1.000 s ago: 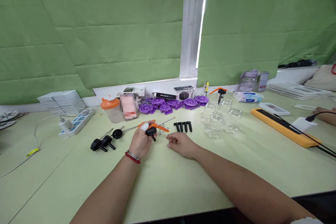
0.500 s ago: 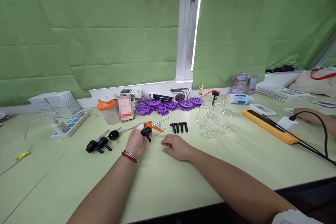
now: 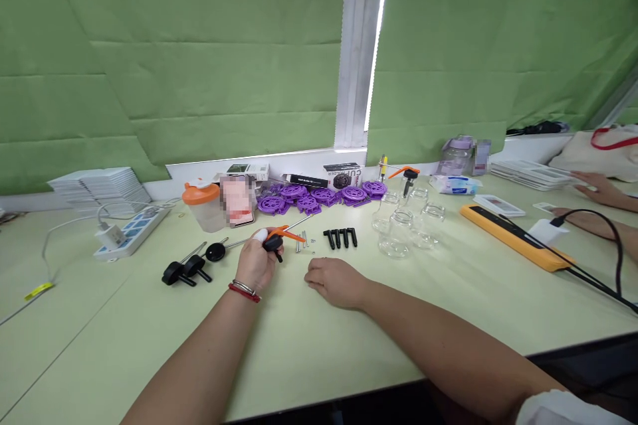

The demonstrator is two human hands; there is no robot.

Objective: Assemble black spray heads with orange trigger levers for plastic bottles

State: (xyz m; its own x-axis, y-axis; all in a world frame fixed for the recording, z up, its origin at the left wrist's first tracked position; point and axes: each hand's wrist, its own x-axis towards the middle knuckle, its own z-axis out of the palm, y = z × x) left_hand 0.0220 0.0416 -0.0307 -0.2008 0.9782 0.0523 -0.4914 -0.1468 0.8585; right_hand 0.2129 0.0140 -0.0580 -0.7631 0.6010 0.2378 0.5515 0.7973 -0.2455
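My left hand (image 3: 256, 262) is closed around a black round cap with an orange lever (image 3: 272, 243), held just above the table. A thin metal rod extends beyond it. My right hand (image 3: 336, 282) rests low on the table, its fingers curled together. Whatever its fingertips may hold is hidden. Between the hands and slightly farther off lie small metal screws (image 3: 299, 242). Several short black bent handles (image 3: 341, 238) stand in a row beyond my right hand. To the left of my left hand lie black round caps with stems and metal rods (image 3: 195, 266).
Several clear glass jars (image 3: 395, 240) stand to the right, with a cap and orange lever (image 3: 409, 174) behind them. Purple plastic parts (image 3: 309, 203) lie along the back. An orange-lidded cup (image 3: 203, 207), a white power strip (image 3: 130, 234), an orange power strip (image 3: 516, 239) and another person's hands (image 3: 595, 187) are around.
My left hand has shifted slightly left and up with the cap. My right fingers have closed further near the same spot. Another person's second hand has appeared at the right.
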